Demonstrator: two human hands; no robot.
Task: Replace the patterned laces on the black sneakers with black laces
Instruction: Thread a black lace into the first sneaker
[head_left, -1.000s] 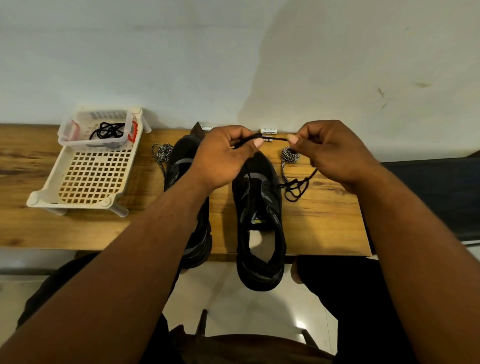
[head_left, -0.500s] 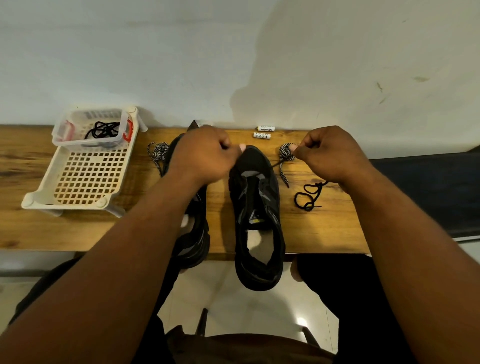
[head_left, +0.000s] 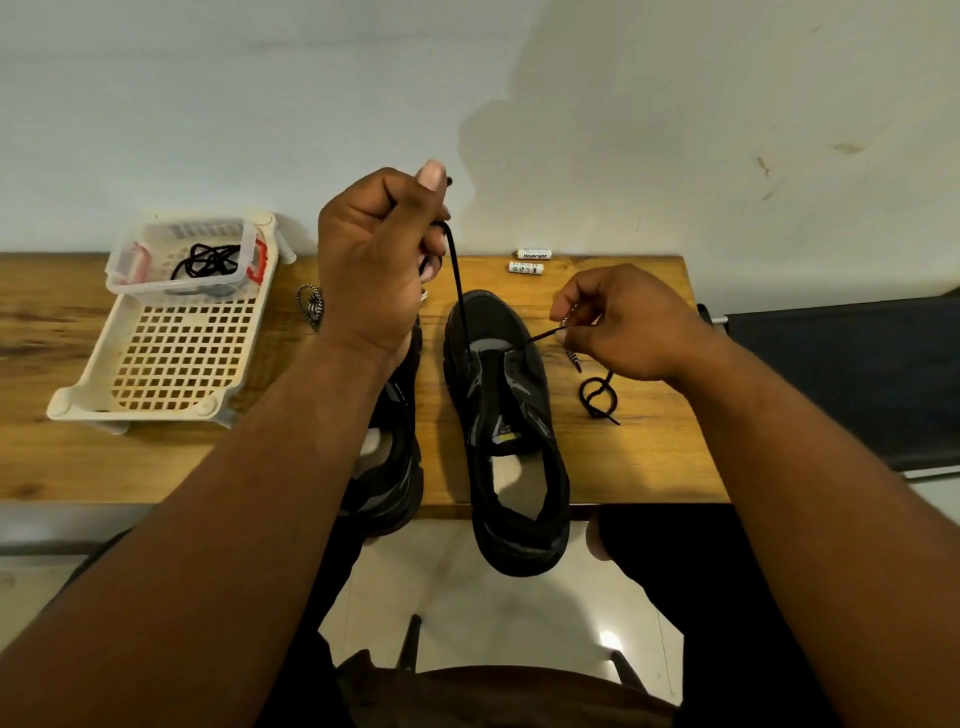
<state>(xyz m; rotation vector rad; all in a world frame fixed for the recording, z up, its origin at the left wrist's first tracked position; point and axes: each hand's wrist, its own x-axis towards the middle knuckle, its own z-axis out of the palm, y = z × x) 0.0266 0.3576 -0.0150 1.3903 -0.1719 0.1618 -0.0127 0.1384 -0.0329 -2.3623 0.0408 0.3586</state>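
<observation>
1. Two ends of one thin black round lace (head_left: 458, 291) are in the hands. The left hand (head_left: 374, 260) is raised above the far edge of the wooden tabletop (head_left: 623, 457) and pinches its end between thumb and curled fingers. The right hand (head_left: 618, 325) is low, near the right edge, and pinches the other end just beside the shoe.
2. Judging by how the lace runs from both hands into the front of the right black mesh sneaker (head_left: 506, 415), the step in hand is seating the black lace through the lowest eyelets, nearest the toe.
3. Next, I judge, the two ends want evening up, then crossing and feeding through the next pair of eyelets, working towards the collar.
4. This sneaker lies with its long axis across the tabletop from far edge to near edge, toe towards the wall, heel overhanging the near edge.
5. The left black sneaker (head_left: 395, 467) lies parallel beside it, largely hidden by the left forearm; whether it is laced I cannot tell.
6. One coiled black-and-white patterned lace (head_left: 310, 306) lies near the far edge beside the cream plastic lattice basket (head_left: 171, 358); a tip of another (head_left: 574, 358) shows under the right hand.
7. More black lace (head_left: 208, 260) sits in a clear plastic tub (head_left: 124, 270) in that basket.
</observation>
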